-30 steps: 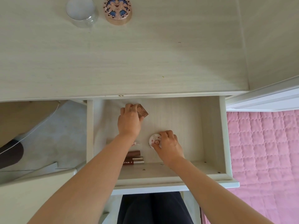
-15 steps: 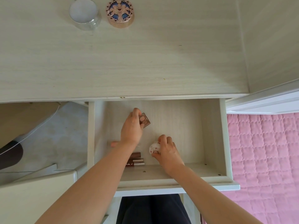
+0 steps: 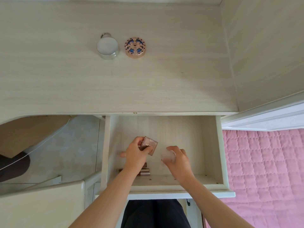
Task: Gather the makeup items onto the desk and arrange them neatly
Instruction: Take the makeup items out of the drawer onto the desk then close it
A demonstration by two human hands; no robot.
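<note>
Both hands are inside the open drawer (image 3: 212, 145) below the pale wooden desk (image 3: 148, 83). The left hand (image 3: 136, 154) is closed around a small square brown compact (image 3: 150, 145), thumb and fingers pinching its near edge, so that the case sits tilted above the drawer floor; pale lettering shows on its lid. The right hand (image 3: 178, 157) is curled around a small round pale item (image 3: 167, 156), which is blurred, so its pattern cannot be made out, nor whether it is lifted off the drawer floor. The two hands are near each other but apart. Just behind the left wrist, at the near end of the drawer, a few brown lipstick tubes (image 3: 145, 170) lie side by side, partly hidden by the arm. Up on the desk, well away from the drawer, a clear round jar with a white lid (image 3: 107, 46) stands just beside a round peach compact with a blue pattern (image 3: 135, 47); the two are close but not touching. A pink quilted bedspread (image 3: 263, 170) lies to the right of the drawer.
</note>
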